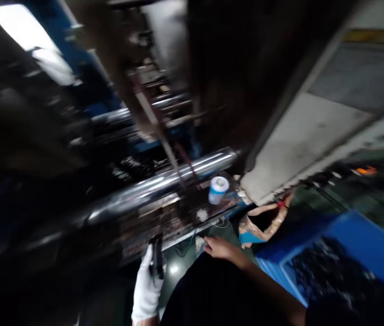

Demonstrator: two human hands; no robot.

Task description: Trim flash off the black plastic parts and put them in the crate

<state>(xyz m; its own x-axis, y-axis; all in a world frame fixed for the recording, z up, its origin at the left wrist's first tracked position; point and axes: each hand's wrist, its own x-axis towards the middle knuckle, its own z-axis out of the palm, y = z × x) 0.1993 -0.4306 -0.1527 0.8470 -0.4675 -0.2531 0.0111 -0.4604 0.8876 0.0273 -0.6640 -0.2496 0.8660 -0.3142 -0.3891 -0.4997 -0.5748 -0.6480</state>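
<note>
My left hand, in a white glove, is closed around a dark, narrow, black object. Blur hides what kind of object it is. My right hand is bare, with its fingers curled near my dark clothing. A small whitish-grey item shows right by those fingers; I cannot tell whether they hold it. Ahead of both hands, a shiny metal roller runs across a machine. A white and blue tub stands on the machine's grimy ledge below the roller.
On the right is a blue bin with dark material inside. An open bag with a brown rim stands between the bin and the machine. A pale machine panel slants at the upper right. Greenish floor shows between my hands.
</note>
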